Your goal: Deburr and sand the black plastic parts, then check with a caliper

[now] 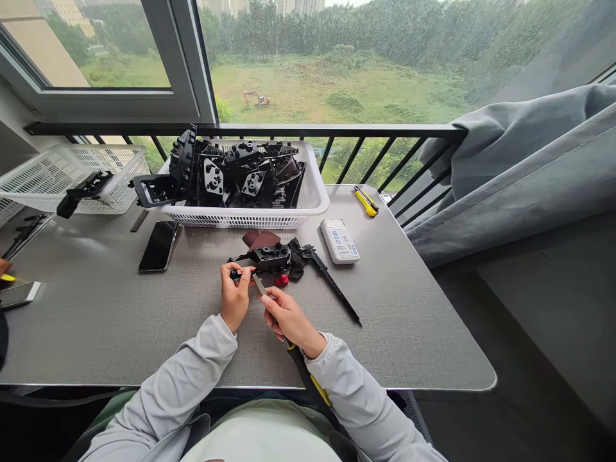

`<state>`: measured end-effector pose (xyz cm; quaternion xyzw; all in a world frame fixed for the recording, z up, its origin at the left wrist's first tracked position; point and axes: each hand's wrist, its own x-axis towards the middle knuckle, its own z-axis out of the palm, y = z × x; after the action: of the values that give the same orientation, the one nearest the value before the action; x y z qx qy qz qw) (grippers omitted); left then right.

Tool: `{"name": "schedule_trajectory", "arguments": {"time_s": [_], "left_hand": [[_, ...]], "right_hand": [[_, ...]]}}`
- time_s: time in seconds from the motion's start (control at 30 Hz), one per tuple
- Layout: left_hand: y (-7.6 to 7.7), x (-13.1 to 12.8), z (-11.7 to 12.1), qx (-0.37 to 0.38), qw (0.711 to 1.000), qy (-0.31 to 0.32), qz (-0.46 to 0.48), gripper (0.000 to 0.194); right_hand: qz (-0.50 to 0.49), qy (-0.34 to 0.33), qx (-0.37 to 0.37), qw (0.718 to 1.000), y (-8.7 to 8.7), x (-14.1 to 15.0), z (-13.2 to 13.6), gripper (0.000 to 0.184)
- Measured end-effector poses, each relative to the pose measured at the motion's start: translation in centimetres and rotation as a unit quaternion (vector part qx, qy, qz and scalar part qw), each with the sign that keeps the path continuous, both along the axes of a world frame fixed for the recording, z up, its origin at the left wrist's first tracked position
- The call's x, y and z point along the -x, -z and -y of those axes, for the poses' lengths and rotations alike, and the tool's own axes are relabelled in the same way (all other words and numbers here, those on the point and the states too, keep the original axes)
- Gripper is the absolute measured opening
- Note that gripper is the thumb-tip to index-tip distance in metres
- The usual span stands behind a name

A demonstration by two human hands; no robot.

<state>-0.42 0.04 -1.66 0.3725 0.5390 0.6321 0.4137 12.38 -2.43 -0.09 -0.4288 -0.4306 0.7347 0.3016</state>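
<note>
My left hand (235, 299) is closed on the near left end of a black plastic part (269, 258), which has pegs and raised edges. In my right hand (291, 319) is a flat metal file (260, 285), its black-and-yellow handle reaching back past my wrist. The file's tip meets or nearly meets the part beside my left fingers; actual contact is too small to tell. Close by are a small red object (282, 280), brown sheets resembling sandpaper (262, 239) and a crumpled black piece (297, 262). A black caliper (334, 284) lies to the right.
A white basket (240, 220) heaped with black plastic parts stands at the back, and another white basket (62, 168) is at left. A phone (158, 246), a white box-like device (340, 242) and a yellow utility knife (366, 201) lie on the grey table (409, 321).
</note>
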Motion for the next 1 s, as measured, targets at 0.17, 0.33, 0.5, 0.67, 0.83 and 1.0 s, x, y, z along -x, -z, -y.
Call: {"name": "schedule_trajectory", "arguments": {"time_s": [0.17, 0.33, 0.5, 0.67, 0.83, 1.0], "left_hand": [[0.0, 0.1, 0.0, 0.006, 1.0, 0.004, 0.004, 0.041], [-0.2, 0.2, 0.0, 0.005, 1.0, 0.012, 0.028, 0.043], [-0.2, -0.1, -0.2, -0.002, 0.999, -0.008, 0.047, 0.05], [-0.1, 0.4, -0.7, -0.002, 0.994, -0.043, 0.1, 0.05], [-0.2, 1.5, -1.4, -0.002, 0.986, -0.042, 0.16, 0.048], [-0.2, 1.8, -1.4, 0.007, 0.983, -0.018, 0.18, 0.048]], "right_hand": [[-0.008, 0.013, -0.011, 1.0, 0.1, 0.1, 0.1, 0.042], [-0.044, 0.022, 0.006, 0.999, -0.6, -0.2, -0.1, 0.045], [-0.062, 0.069, 0.013, 0.996, -0.9, -0.6, -0.3, 0.047], [-0.075, 0.137, 0.011, 0.988, -0.7, -0.7, -0.7, 0.045], [-0.102, 0.222, 0.004, 0.97, -1.0, -1.3, -1.2, 0.041], [-0.116, 0.27, -0.007, 0.956, -1.4, -2.2, -1.8, 0.041]]}}
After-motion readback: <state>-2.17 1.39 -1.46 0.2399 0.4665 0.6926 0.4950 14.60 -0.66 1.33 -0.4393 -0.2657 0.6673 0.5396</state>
